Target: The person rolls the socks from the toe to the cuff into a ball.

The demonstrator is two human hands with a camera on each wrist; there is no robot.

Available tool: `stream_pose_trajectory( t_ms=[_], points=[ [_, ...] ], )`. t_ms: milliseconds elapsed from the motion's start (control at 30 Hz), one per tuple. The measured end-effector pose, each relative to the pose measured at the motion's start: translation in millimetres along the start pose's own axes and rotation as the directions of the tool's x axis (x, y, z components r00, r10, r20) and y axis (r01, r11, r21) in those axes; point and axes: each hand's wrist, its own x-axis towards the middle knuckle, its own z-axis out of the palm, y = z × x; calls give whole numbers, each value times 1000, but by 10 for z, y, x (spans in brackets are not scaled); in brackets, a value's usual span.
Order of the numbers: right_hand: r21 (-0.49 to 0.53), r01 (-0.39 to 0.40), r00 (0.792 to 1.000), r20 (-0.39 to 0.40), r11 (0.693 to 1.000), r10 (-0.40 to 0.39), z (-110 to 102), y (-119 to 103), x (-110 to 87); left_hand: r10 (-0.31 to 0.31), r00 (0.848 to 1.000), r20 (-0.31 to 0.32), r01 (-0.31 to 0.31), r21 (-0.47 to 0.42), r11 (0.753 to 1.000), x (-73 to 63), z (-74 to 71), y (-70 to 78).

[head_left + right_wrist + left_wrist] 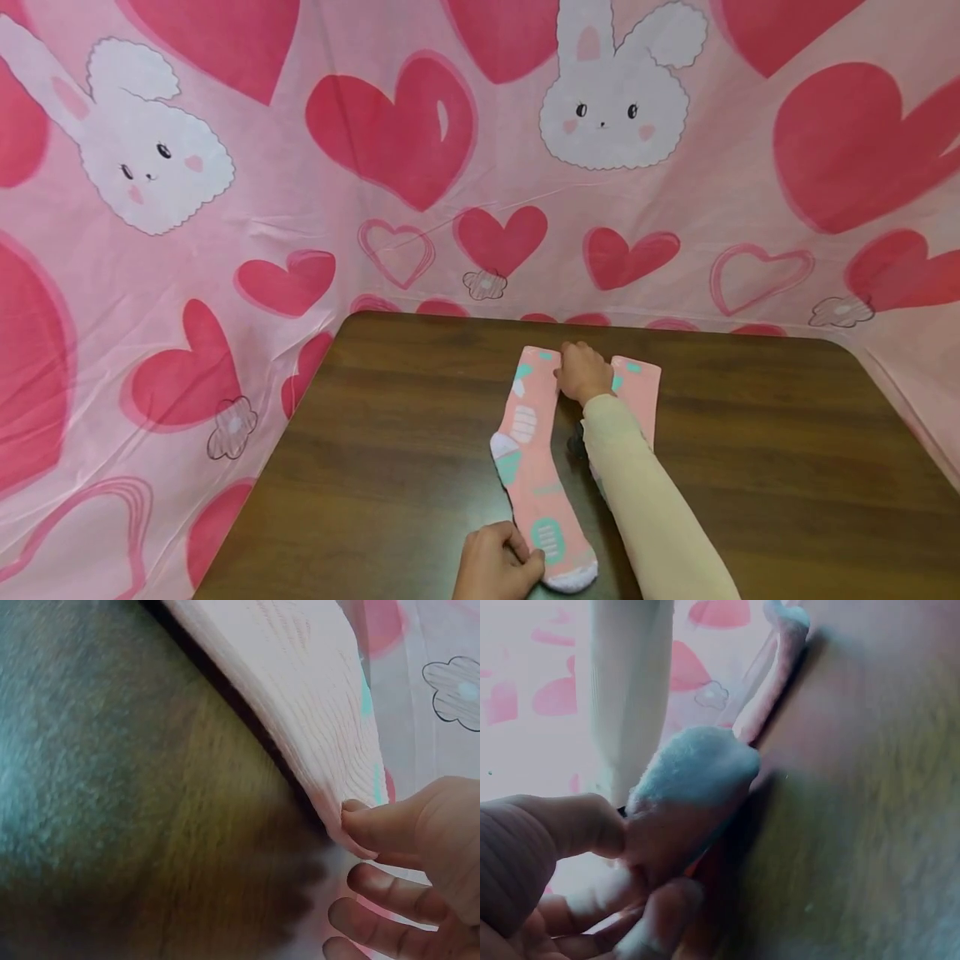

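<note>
Long cream sleeve (663, 500), bare right hand (585, 372), small black piece (577, 442) alongside

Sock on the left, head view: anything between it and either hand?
Nothing visible does: the left hand pinches this sock near its toe, the right hand its cuff. The other sock lies to the right.

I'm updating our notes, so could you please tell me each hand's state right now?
Left hand: closed, pinching the left sock near its white toe.
Right hand: closed, pinching the same sock at its cuff.
</note>
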Motion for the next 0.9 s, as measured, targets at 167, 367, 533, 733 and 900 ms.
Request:
stream_pose_trajectory(
  t_ms=[167,367,533,733,900],
  points=[
    [57,-18,998,-61,998,21,-19,-26,-13,-12,999,-42,7,-112,994,-9,11,-5],
    [196,-15,988,-145,980,44,-82,-62,-45,-47,999,25,52,-253,966,-6,-23,21],
    [266,38,987,-158,963,4,-133,-47,-29,-50,996,72,70,-315,946,-12,-31,40],
    [338,60,984,-178,939,1,-197,-43,-15,-11,997,74,36,-339,940,-17,-19,80],
    [360,91,973,-229,928,-7,-292,-57,-22,-31,995,95,65,-384,921,-23,-40,172]
  ],
)
